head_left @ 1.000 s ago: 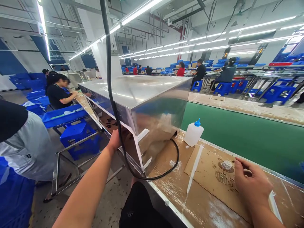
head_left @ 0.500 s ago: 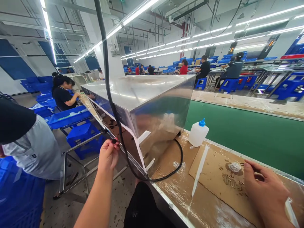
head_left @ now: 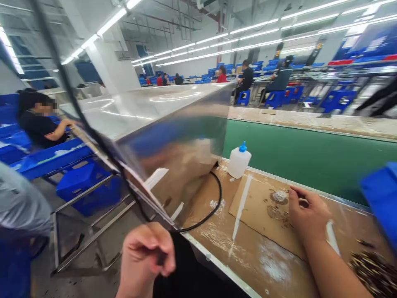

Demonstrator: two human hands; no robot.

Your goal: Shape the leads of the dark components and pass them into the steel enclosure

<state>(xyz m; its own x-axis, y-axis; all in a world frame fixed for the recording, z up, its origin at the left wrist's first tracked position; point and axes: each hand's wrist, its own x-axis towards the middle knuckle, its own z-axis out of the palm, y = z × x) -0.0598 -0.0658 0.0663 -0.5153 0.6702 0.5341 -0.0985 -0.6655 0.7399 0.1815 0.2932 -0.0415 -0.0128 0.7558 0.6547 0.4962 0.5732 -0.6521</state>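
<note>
My left hand (head_left: 147, 252) is in front of my body at the bench's near edge, blurred, with its fingers curled; any small thing in them cannot be made out. On the right, my right hand (head_left: 307, 211) is over the cardboard sheet (head_left: 257, 223), thumb and forefinger pinched together; what is between them is too small to name. Right beside those fingertips is a small clear dish (head_left: 280, 195) on a wet-looking stain. A white squeeze bottle (head_left: 239, 162) with a blue cap stands farther back. Small brown and gold pieces (head_left: 372, 269) lie heaped at the lower right.
A large metal housing (head_left: 182, 149) occupies the left of the bench, with a black cable (head_left: 221, 192) looping around its near corner. Behind the bench runs a green belt (head_left: 294, 145). A blue bin (head_left: 383, 198) is at the right edge. A person (head_left: 37, 120) sits at left.
My left hand has come back from the housing's open side, down toward my body. The view has turned right, bringing the heap and blue bin into sight. My right hand stays by the dish.
</note>
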